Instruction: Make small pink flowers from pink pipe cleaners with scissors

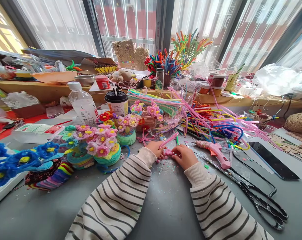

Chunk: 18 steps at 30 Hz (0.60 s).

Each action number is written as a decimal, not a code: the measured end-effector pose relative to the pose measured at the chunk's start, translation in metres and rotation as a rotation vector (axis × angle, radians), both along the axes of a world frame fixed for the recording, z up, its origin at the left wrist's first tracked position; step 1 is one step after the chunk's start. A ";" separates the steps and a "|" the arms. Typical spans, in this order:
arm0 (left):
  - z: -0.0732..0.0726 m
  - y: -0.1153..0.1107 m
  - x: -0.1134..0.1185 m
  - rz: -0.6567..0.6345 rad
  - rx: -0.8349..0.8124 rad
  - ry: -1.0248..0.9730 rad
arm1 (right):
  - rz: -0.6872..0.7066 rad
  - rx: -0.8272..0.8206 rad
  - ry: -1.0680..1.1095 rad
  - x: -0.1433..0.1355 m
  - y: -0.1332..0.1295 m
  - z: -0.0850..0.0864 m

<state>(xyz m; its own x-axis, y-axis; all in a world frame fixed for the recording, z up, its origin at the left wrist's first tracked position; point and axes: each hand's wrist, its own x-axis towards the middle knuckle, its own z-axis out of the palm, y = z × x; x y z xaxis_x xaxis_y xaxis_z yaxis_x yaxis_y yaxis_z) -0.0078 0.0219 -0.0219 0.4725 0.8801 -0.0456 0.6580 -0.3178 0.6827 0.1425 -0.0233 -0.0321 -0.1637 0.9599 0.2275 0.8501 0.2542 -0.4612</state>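
My left hand (154, 149) is closed around a pink pipe cleaner (170, 139), whose free end sticks out up and to the right. Just across from it, my right hand (186, 157) has its fingers curled and pinched at a small fuzzy pink pipe cleaner piece (168, 152) between the hands. The fingertips partly hide that piece. Glitter and small scraps lie on the grey table (166, 203) under both hands. Beside my right hand are small scissors (195, 153) and a pink glue gun (217, 152).
Large black scissors (259, 201) and a phone (273, 160) lie at right. Pipe cleaner flower pots (107, 155) and blue flowers (23, 160) stand at left, near a water bottle (82, 103) and a lidded cup (116, 103). Loose pipe cleaners (211, 123) pile up behind the hands.
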 end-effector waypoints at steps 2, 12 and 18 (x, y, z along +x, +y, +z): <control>0.002 -0.003 0.002 -0.017 -0.022 -0.030 | 0.033 0.019 -0.010 -0.001 0.000 0.000; 0.002 -0.001 0.003 0.042 -0.048 -0.169 | -0.020 0.014 0.044 -0.004 -0.001 -0.002; 0.001 -0.003 0.005 0.057 -0.189 -0.170 | 0.017 0.018 -0.024 -0.010 -0.001 0.000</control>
<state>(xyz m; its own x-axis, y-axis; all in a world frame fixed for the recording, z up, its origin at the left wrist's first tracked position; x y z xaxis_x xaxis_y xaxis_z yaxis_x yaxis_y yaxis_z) -0.0026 0.0193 -0.0208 0.4376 0.8889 -0.1356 0.5416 -0.1401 0.8289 0.1322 -0.0246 -0.0325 -0.1861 0.9527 0.2404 0.8564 0.2772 -0.4357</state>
